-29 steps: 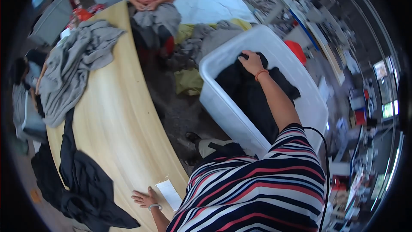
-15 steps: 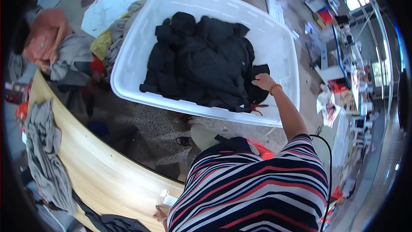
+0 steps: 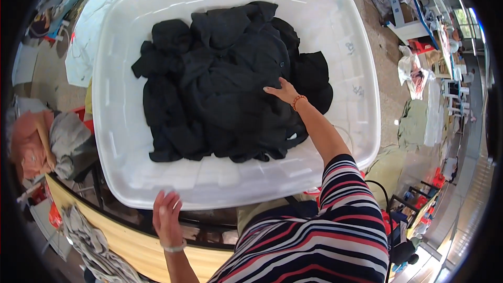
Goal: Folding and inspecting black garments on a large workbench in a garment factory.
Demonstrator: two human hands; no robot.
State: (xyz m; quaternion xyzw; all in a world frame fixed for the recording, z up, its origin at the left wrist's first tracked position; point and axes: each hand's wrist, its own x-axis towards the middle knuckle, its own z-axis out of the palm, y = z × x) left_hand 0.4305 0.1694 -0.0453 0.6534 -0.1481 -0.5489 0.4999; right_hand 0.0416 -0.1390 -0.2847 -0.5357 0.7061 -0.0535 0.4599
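Item one: large white plastic tub (image 3: 112, 126), rounded corners, ribbed walls, filling most of my view.

Item two: heap of black garments (image 3: 225, 84), crumpled, lying on the tub floor. It sits toward the middle and the far side; bare white floor shows along the near wall and the left wall.

Item three: my right hand (image 3: 283, 92), orange bead bracelet at the wrist. It lies palm down on the right part of the heap, fingers (image 3: 271, 90) extended and nearly flat, touching the cloth. I see no fold pinched between them, so I log it as resting on the pile, not gripping.

Item four: my left hand (image 3: 166, 212), pale band at the wrist. It sits at the tub's near rim, close to the near-left corner, fingers spread and pointing up over the lip. I cannot tell whether it curls around the rim or only presses against it.

Item five: wooden bench (image 3: 131, 243), light-coloured, its curved edge running below the tub's near-left corner. Grey clothing (image 3: 91, 243) lies on its left end.

Item six: another person (image 3: 31, 144) in a pink top beyond the bench's left edge, with grey cloth (image 3: 68, 136) beside them.

Item seven: white sheet (image 3: 86, 47) beside the tub's far-left corner.
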